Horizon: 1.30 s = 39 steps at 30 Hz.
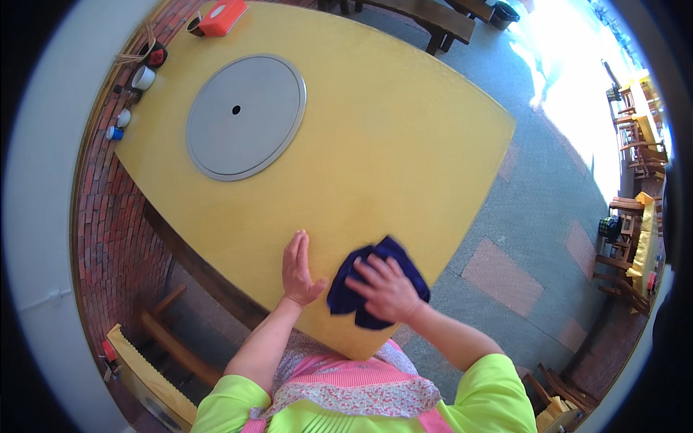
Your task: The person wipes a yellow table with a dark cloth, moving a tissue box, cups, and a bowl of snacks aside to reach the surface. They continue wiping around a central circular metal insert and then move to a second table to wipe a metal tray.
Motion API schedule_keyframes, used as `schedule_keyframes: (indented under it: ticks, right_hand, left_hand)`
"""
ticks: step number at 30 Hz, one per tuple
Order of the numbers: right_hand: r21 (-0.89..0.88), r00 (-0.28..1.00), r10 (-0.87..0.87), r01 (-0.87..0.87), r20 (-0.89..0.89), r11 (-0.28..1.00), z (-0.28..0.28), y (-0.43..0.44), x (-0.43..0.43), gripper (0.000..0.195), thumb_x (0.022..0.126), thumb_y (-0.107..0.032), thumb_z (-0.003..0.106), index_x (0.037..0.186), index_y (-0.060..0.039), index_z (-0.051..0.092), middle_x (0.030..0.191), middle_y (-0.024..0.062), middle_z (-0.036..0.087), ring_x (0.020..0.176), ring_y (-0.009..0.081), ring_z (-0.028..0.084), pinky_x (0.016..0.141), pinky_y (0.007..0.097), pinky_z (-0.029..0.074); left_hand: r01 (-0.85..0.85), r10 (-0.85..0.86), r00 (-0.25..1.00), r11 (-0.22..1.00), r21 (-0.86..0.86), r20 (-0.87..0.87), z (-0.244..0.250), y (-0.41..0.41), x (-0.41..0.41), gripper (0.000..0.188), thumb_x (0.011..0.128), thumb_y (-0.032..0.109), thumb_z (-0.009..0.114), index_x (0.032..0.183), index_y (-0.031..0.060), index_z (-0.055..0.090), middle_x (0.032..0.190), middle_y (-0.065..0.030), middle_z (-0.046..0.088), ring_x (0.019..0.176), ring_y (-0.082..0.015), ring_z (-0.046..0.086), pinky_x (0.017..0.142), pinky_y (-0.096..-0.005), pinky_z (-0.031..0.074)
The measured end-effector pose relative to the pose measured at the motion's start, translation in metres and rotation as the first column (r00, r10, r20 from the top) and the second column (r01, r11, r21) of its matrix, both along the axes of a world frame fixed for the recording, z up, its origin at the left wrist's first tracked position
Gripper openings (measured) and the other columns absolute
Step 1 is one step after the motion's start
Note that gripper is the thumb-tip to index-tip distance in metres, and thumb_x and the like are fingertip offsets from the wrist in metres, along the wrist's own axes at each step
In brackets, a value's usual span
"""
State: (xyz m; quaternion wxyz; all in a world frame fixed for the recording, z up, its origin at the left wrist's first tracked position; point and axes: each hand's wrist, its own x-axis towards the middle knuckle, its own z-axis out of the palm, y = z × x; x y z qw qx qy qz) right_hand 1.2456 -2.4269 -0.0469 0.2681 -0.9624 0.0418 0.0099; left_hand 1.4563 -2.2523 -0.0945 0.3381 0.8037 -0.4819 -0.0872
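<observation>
Spread under my right hand (pixel 391 289) is a dark blue cloth (pixel 346 295), pressed flat on the yellow tabletop (pixel 368 162) near its closest corner. The fingers of that hand are spread over the cloth and do not visibly grip it. My left hand (pixel 299 270) is held on edge at or just above the table, left of the cloth, with nothing in it and its thumb apart from the fingers. Farther off, a round grey metal disc (pixel 246 116) with a small dark hole lies on the left half of the table.
Along the brick wall (pixel 111 216) stand a white cup (pixel 143 78), a blue-and-white container (pixel 114 133) and a dark pot (pixel 156 55) with sticks. A red tissue box (pixel 223 17) is at the far corner. Wooden benches (pixel 422 19) stand beyond; other tables and stools are at right.
</observation>
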Motion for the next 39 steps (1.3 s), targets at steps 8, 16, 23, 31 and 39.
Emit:
schedule_keyframes:
  ticks: [8,16,23,31,39]
  right_hand:
    - [-0.373,0.598,-0.791,0.768,0.129,0.520,-0.043,-0.216,0.166,0.063,0.097,-0.036,0.056,0.158,-0.0246,0.042,0.167,0.0174,0.032,0.154,0.0437,0.026,0.122,0.0623,0.023]
    - [-0.293,0.666,-0.744,0.723,0.056,0.626,-0.024,0.002,0.154,0.069,0.086,-0.030,0.066,0.153,-0.0194,0.051,0.166,0.0186,0.033,0.152,0.0454,0.027,0.121,0.0635,0.024]
    - [-0.234,0.571,-0.800,0.766,-0.182,0.599,-0.024,0.289,0.132,0.080,0.072,-0.034,0.078,0.148,-0.0264,0.056,0.166,0.0171,0.031,0.152,0.0461,0.024,0.121,0.0662,0.020]
    - [-0.282,0.334,-0.943,0.903,-0.011,0.323,-0.020,0.130,0.235,0.069,0.088,-0.016,0.063,0.155,-0.0188,0.047,0.167,0.0191,0.028,0.152,0.0474,0.023,0.121,0.0656,0.022]
    - [-0.253,0.408,-0.913,0.886,0.025,0.389,-0.026,0.068,0.359,0.078,0.089,-0.036,0.068,0.157,-0.0080,0.041,0.167,0.0230,0.026,0.154,0.0467,0.021,0.121,0.0648,0.021]
  left_hand:
    - [0.212,-0.211,0.976,0.977,0.000,-0.058,0.001,0.000,0.011,0.111,0.089,0.083,0.044,0.154,-0.0065,0.037,0.158,-0.0240,0.040,0.145,-0.0421,0.040,0.120,-0.0565,0.030]
    - [0.419,-0.499,0.715,0.867,-0.271,-0.490,0.007,0.009,0.052,0.107,0.092,0.079,0.046,0.155,-0.0061,0.035,0.158,-0.0254,0.040,0.147,-0.0426,0.039,0.121,-0.0522,0.030]
    - [0.477,-0.473,0.707,0.868,-0.139,-0.526,0.052,0.074,0.257,0.092,0.099,0.064,0.044,0.156,-0.0071,0.033,0.158,-0.0265,0.039,0.148,-0.0404,0.037,0.122,-0.0478,0.028]
    - [0.267,-0.216,0.861,0.962,0.048,-0.461,0.037,0.145,0.402,0.080,0.100,0.048,0.043,0.155,-0.0096,0.032,0.158,-0.0249,0.040,0.148,-0.0378,0.036,0.124,-0.0468,0.025]
    - [0.246,-0.228,0.855,0.969,-0.023,-0.465,0.052,0.120,0.410,0.077,0.097,0.040,0.042,0.155,-0.0094,0.033,0.157,-0.0241,0.041,0.148,-0.0360,0.036,0.124,-0.0460,0.025]
